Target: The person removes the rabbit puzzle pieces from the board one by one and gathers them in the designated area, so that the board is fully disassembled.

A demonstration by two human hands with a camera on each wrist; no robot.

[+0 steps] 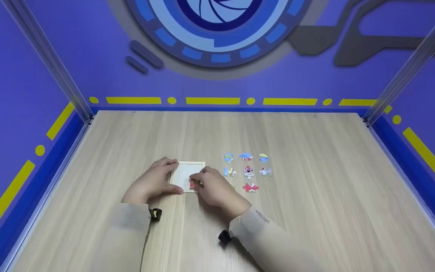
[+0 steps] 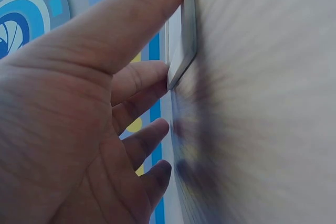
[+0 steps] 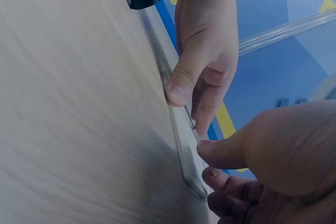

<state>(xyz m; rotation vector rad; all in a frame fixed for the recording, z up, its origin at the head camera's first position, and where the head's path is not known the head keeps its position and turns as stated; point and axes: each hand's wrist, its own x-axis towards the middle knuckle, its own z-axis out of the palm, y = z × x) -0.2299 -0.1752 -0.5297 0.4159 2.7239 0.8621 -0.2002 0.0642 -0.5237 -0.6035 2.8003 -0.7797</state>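
Observation:
A small square puzzle frame (image 1: 192,163) with a pale wooden rim and white base lies on the table. My left hand (image 1: 150,183) holds its left side, thumb at the near corner and fingers at the far one. In the left wrist view, the thumb and a finger touch the frame's edge (image 2: 184,56). Over the frame's near right part, my right hand (image 1: 217,188) pinches a red puzzle piece (image 1: 192,184) between thumb and fingers. Those fingers hide part of the piece. In the right wrist view, only its thin edge shows at the fingertips.
Right of the frame lie several loose puzzle pieces in rows, including a face piece (image 1: 249,172), a red piece (image 1: 250,187) and a blue one (image 1: 229,156). Another piece (image 1: 233,186) is partly hidden by the right hand. Purple panels (image 1: 217,87) enclose the wooden table (image 1: 315,189).

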